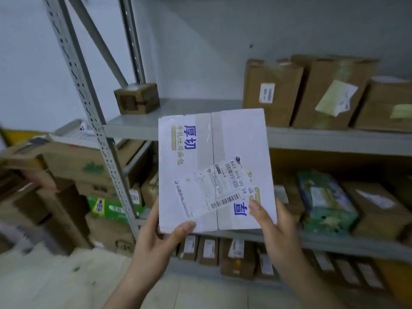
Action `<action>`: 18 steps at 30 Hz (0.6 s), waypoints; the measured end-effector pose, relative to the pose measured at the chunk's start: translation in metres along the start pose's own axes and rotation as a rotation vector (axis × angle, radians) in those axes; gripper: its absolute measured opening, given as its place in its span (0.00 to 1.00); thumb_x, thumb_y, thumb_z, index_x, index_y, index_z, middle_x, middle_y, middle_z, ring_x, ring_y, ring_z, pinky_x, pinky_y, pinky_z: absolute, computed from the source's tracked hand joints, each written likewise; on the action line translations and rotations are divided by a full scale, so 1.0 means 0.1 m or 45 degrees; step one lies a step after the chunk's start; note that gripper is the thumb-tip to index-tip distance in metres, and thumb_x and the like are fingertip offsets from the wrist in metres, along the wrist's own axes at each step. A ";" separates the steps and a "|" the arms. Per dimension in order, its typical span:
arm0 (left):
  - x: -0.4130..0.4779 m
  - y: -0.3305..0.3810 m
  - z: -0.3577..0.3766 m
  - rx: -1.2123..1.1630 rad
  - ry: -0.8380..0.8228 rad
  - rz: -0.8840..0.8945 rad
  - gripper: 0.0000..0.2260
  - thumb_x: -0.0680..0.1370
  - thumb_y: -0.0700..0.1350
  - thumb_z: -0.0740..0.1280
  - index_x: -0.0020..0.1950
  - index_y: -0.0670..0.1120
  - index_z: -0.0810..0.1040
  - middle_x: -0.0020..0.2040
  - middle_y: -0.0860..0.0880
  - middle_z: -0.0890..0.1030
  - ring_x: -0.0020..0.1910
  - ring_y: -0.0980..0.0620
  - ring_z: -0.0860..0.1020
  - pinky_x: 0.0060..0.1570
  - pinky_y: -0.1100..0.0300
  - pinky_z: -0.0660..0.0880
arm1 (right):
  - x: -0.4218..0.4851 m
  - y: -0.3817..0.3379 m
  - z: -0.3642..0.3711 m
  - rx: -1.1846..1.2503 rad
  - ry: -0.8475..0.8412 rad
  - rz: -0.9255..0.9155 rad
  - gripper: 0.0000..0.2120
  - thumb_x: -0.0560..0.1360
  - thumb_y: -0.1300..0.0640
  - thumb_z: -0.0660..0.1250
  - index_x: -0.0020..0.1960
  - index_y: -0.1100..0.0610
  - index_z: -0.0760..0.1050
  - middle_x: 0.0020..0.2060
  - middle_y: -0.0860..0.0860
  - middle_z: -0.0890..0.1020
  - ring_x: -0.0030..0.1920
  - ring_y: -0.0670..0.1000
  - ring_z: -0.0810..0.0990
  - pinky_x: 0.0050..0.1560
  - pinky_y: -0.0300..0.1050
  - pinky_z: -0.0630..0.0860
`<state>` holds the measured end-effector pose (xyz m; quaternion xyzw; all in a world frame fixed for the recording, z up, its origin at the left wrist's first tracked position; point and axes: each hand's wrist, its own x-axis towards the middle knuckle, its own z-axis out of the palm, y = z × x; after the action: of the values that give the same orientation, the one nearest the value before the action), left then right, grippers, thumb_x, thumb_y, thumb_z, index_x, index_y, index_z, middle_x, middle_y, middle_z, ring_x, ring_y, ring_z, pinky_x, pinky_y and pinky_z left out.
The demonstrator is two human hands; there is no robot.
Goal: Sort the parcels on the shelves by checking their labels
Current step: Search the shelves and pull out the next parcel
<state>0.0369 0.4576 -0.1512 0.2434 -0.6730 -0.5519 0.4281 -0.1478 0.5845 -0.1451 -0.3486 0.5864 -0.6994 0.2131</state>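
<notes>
Grey wall (pixel 200 41) behind; grey metal rack with a perforated upright (pixel 89 97) at left. Frame is soft with blur at the edges.

Left of the upright: a pile of brown cartons (pixel 66 166), count unclear, with one green printed pack (pixel 111 207) among them.

Upper shelf (pixel 138 126): one small brown cube box (pixel 137 98) at the left end. Well apart from it, at the right end, three large brown cartons side by side: the first (pixel 270 92) with a white label, the second (pixel 330 92) with a loose pale slip, the third (pixel 383 105) cut by the frame edge.

Centre, in front of the rack: one flat white box (pixel 214 170), blue print, tape down the middle, two overlapping barcode labels (pixel 214 188) facing the camera. Left hand (pixel 160 239) grips its lower left corner, thumb on the face. Right hand (pixel 274 233) grips the lower right edge, thumb on the face. Hands apart, the box between them.

Middle shelf (pixel 334 241): one blue-green printed packet (pixel 325 201), one brown carton (pixel 374 208) just beside it.

Lowest level: a row of small labelled brown boxes (pixel 208 248), at least four; others too blurred to count.
</notes>
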 end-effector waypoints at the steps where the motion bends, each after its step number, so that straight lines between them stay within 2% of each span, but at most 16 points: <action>1: -0.13 -0.03 0.05 0.024 -0.006 -0.013 0.26 0.72 0.35 0.72 0.69 0.48 0.75 0.58 0.59 0.85 0.55 0.63 0.83 0.47 0.71 0.78 | -0.14 0.06 -0.07 0.012 0.012 0.014 0.19 0.74 0.51 0.66 0.64 0.50 0.77 0.54 0.41 0.86 0.55 0.42 0.84 0.49 0.34 0.80; 6: -0.46 -0.07 0.20 0.076 -0.049 -0.050 0.27 0.71 0.36 0.72 0.69 0.50 0.74 0.61 0.55 0.84 0.60 0.57 0.82 0.50 0.65 0.80 | -0.50 0.12 -0.34 0.020 0.056 0.063 0.21 0.75 0.52 0.66 0.68 0.52 0.75 0.56 0.41 0.85 0.56 0.43 0.84 0.48 0.34 0.80; 13: -0.45 -0.07 0.28 0.070 -0.044 -0.024 0.29 0.70 0.37 0.73 0.71 0.46 0.73 0.61 0.55 0.84 0.60 0.56 0.82 0.50 0.65 0.80 | -0.48 0.11 -0.41 0.033 0.049 0.047 0.21 0.75 0.51 0.66 0.67 0.51 0.75 0.56 0.41 0.85 0.57 0.44 0.84 0.49 0.35 0.80; 18: -0.31 -0.11 0.16 0.066 0.013 -0.022 0.27 0.70 0.38 0.72 0.67 0.53 0.75 0.59 0.57 0.85 0.56 0.58 0.83 0.46 0.65 0.81 | -0.28 0.14 -0.28 -0.016 -0.073 0.041 0.18 0.74 0.48 0.66 0.64 0.44 0.74 0.55 0.38 0.85 0.57 0.41 0.83 0.49 0.34 0.80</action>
<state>0.0379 0.4877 -0.1716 0.2631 -0.6828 -0.5366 0.4203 -0.1514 0.6204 -0.1669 -0.3604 0.5901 -0.6819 0.2387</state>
